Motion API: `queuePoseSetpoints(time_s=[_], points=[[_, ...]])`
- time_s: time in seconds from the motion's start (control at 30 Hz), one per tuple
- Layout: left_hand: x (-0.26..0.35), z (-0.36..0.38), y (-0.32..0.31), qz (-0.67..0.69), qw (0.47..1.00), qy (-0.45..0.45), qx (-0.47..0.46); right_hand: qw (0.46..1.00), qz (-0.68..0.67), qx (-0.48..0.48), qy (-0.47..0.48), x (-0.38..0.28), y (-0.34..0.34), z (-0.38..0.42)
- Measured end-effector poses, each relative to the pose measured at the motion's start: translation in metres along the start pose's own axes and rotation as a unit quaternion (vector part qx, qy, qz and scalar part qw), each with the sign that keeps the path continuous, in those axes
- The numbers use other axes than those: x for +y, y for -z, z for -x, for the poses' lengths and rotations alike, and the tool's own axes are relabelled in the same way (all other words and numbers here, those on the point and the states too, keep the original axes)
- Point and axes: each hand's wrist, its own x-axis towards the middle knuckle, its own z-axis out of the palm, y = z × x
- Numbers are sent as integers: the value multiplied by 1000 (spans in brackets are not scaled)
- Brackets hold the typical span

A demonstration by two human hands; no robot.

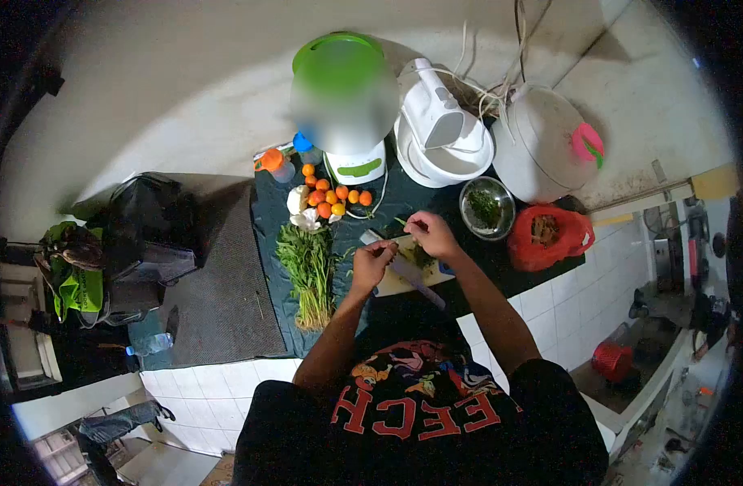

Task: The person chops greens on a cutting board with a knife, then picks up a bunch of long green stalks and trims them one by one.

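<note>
Over the cutting board (pixel 394 283), my right hand (pixel 433 235) is closed in a pinch, with a small green leafy stem (pixel 400 220) poking out from its fingertips. My left hand (pixel 373 264) is beside it, thumb and fingers pressed together; what they hold, if anything, is too small to make out. A knife (pixel 420 285) lies slantwise across the board, partly hidden by my left hand. Chopped greens (pixel 421 257) are on the board beneath my right hand. Left of my hands lies a bunch of leafy greens (pixel 308 271) with long stems.
Behind the greens are garlic (pixel 305 219) and several small tomatoes (pixel 324 209). A green-lidded appliance (pixel 354 166), a white hand mixer with its bowl (pixel 436 117) and a white bucket (pixel 542 146) stand along the wall. At right are a metal bowl of greens (pixel 466 212) and a red bag (pixel 542 257).
</note>
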Motion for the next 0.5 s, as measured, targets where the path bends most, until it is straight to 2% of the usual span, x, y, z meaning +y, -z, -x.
queuePoseSetpoints(time_s=[0.07, 0.1, 0.17, 0.3, 0.37, 0.5], points=[[-4, -1, 1, 6, 998, 48, -41, 995, 47, 5, 85, -10, 11, 10], [-4, -1, 0, 8, 998, 49, -45, 995, 49, 8, 82, -19, 16, 16], [-2, 1, -1, -7, 997, 24, -67, 993, 43, -46, 97, -39, 21, 27], [3, 4, -4, 9, 992, 16, -123, 985, 108, -43, 129, -55, 19, 39], [0, 5, -6, 26, 991, 6, -131, 928, 268, -14, 258, -50, 17, 40], [3, 9, -6, 57, 988, 16, -143, 944, 245, -58, 215, -61, 19, 50]])
